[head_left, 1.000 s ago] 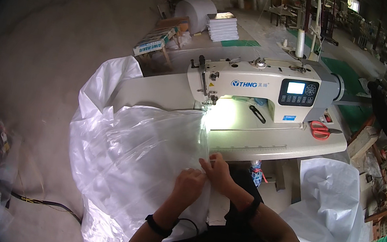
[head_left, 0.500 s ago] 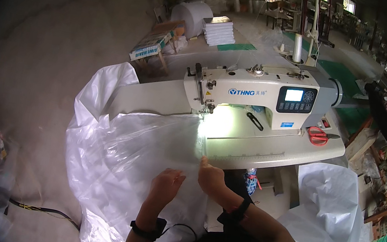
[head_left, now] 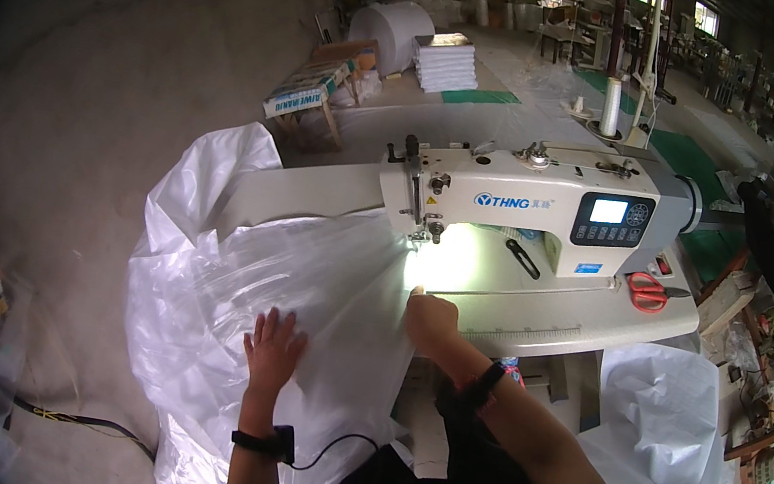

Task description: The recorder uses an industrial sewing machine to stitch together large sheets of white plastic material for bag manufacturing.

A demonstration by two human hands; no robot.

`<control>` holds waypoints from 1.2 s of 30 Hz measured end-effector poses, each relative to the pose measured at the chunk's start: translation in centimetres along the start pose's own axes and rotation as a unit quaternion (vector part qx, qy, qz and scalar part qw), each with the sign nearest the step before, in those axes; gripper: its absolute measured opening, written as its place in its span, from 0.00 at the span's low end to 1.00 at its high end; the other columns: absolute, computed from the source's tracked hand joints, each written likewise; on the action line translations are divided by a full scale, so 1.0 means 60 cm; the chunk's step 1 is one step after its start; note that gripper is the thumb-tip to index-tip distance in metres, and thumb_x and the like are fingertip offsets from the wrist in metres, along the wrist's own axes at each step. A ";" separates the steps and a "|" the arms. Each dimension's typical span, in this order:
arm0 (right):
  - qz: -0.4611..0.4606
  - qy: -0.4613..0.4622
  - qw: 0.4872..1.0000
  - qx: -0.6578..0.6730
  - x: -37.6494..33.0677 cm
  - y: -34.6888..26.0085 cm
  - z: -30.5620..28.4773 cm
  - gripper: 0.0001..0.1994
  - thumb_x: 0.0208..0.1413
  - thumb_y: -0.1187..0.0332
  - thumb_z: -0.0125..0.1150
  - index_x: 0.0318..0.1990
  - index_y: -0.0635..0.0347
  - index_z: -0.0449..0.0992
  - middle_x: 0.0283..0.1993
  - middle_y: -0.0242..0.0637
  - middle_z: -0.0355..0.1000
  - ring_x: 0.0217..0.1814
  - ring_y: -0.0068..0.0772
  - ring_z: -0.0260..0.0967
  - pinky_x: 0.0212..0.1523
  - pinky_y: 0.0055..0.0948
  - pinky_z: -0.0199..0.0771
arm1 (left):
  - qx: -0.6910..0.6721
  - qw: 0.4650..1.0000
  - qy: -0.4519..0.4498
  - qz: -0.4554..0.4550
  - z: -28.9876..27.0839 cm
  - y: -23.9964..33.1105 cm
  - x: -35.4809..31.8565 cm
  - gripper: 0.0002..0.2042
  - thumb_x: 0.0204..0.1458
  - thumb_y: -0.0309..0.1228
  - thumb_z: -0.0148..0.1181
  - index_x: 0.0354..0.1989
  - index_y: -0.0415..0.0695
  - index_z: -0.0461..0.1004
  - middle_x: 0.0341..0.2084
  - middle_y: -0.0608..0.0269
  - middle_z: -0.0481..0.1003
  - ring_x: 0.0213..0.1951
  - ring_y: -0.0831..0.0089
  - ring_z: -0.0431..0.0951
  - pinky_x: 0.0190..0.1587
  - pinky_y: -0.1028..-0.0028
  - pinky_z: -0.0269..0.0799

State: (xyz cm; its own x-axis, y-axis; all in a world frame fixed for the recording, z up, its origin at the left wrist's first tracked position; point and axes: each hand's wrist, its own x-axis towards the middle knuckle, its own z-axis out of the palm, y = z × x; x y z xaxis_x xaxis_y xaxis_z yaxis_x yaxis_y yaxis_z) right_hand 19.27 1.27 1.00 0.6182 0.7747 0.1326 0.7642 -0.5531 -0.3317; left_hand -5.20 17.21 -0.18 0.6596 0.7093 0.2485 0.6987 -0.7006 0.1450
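Note:
A large sheet of glossy white plastic fabric (head_left: 223, 317) spreads over the left of the sewing table (head_left: 547, 318) and hangs off its near side. Its right edge runs up to the needle area of a white sewing machine (head_left: 516, 197), lit by a bright lamp. My left hand (head_left: 275, 351) lies flat on the sheet, fingers spread. Close in front of the needle, my right hand (head_left: 432, 320) is closed on the sheet's right edge, fingertips toward the needle. Both wrists wear black straps.
Black thread snips (head_left: 523, 259) and red-handled scissors (head_left: 647, 292) lie on the machine bed. A thread cone (head_left: 610, 110) stands behind the machine. More white sheeting (head_left: 651, 426) hangs at the right. Beyond are a big white roll (head_left: 389, 35) and a stack of white bundles (head_left: 445, 64).
My left hand has moved left and slightly forward, opening flat on the sheet. My right hand has moved forward toward the needle with the fabric edge.

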 end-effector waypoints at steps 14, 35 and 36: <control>-0.021 0.121 0.976 0.181 -0.079 0.014 -0.003 0.14 0.54 0.67 0.50 0.44 0.68 0.65 0.28 0.45 0.73 0.37 0.47 0.75 0.38 0.38 0.74 | -0.214 0.886 -0.363 0.194 -0.111 0.155 -0.146 0.28 0.51 0.48 0.57 0.53 0.39 0.65 0.44 0.45 0.73 0.47 0.50 0.72 0.49 0.61 0.68; -0.233 -0.062 0.896 0.373 -0.264 -0.034 0.077 0.16 0.56 0.61 0.50 0.47 0.60 0.70 0.35 0.50 0.74 0.37 0.54 0.73 0.40 0.42 0.73 | -0.231 0.857 -0.398 0.233 -0.178 0.191 -0.363 0.11 0.49 0.28 0.51 0.41 0.49 0.74 0.28 0.51 0.76 0.32 0.53 0.78 0.37 0.63 0.73; -0.266 -0.099 0.856 0.431 -0.269 -0.062 0.089 0.16 0.56 0.61 0.50 0.48 0.60 0.70 0.36 0.50 0.74 0.37 0.53 0.73 0.39 0.42 0.73 | -0.241 0.858 -0.390 0.232 -0.193 0.192 -0.372 0.11 0.49 0.28 0.51 0.41 0.49 0.74 0.28 0.51 0.76 0.32 0.53 0.78 0.37 0.63 0.73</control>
State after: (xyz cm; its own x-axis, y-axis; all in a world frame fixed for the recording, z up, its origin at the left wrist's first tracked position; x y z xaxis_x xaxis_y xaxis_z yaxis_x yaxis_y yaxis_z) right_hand 5.44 -7.55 -4.87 0.1164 0.9310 0.3459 0.4552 0.2595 -0.8517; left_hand -15.10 -7.61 7.05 0.9521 0.0504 -0.3017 0.2387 -0.7393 0.6296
